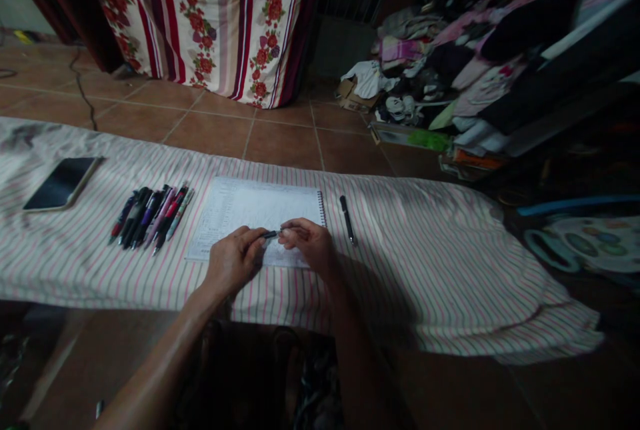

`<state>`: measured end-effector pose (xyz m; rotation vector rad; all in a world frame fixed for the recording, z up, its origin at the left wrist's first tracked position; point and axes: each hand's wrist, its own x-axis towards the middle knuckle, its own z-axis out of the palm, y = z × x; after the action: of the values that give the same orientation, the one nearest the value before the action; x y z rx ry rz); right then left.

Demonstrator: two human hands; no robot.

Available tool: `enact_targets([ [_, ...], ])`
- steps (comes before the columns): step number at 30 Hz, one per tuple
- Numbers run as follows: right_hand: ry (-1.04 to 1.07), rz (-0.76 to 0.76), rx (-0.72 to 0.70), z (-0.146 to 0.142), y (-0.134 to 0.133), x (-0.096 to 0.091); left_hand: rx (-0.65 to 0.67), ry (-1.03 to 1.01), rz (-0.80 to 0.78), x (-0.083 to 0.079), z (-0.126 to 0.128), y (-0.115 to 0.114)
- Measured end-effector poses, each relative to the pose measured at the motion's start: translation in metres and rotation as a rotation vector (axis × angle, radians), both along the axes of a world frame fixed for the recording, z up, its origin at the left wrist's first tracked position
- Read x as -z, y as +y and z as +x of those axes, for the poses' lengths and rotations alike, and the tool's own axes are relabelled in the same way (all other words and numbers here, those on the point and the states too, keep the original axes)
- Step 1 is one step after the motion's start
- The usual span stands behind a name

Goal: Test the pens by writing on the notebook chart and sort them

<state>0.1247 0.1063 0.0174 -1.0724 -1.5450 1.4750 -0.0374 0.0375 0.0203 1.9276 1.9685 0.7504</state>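
Over the lower part of a spiral notebook, both of my hands meet at a dark pen. My left hand is closed around the pen's barrel, with its end poking out to the right. The fingers of my right hand pinch at that end, where a small light-coloured part shows; its detail is too small to make out. A black pen lies by itself to the right of the notebook. Left of the notebook, several pens of different colours lie side by side in a row.
A striped cloth covers the long table. At its left lies a dark-screened phone. Beyond are a tiled floor, a floral curtain and a heap of clothes. A cable runs along the floor.
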Motion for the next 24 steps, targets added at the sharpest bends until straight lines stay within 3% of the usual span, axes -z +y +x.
enact_targets([
  [24, -0.062, 0.051, 0.004, 0.0025, -0.0025, -0.0005, 0.006, 0.046, -0.011, -0.001, 0.002, 0.0002],
])
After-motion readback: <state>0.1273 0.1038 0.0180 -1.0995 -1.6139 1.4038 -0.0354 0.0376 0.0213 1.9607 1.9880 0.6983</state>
